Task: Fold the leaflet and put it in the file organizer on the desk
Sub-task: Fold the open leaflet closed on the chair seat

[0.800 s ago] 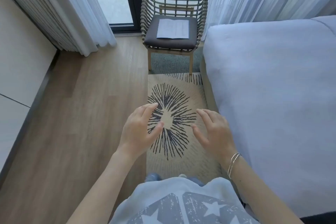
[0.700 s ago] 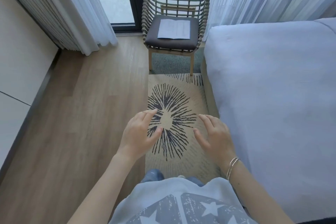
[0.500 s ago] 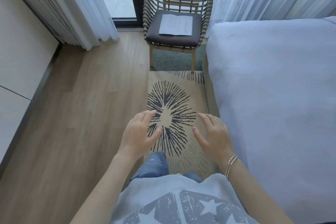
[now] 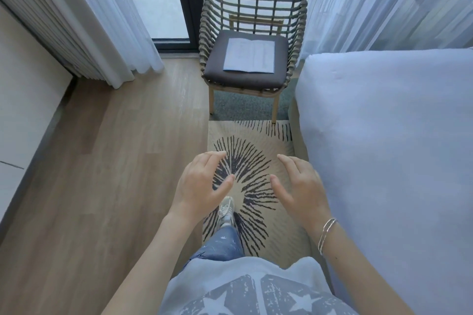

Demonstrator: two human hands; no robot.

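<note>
A white leaflet (image 4: 249, 55) lies flat and unfolded on the dark seat cushion of a woven chair (image 4: 247, 77) straight ahead by the window. My left hand (image 4: 202, 184) and my right hand (image 4: 300, 186) hover side by side at waist height, well short of the chair, fingers spread and holding nothing. A silver bracelet sits on my right wrist. No desk or file organizer is in view.
A bed with a pale blue cover (image 4: 389, 151) fills the right side. A beige rug with a black sunburst pattern (image 4: 250, 161) lies between me and the chair. White curtains (image 4: 102, 20) hang at left, beside a cabinet wall (image 4: 23, 110). Wood floor (image 4: 102, 174) stretches on the left.
I have stepped forward, so the chair and leaflet are closer. One leg and shoe have swung out over the rug. Both hands keep their open pose.
</note>
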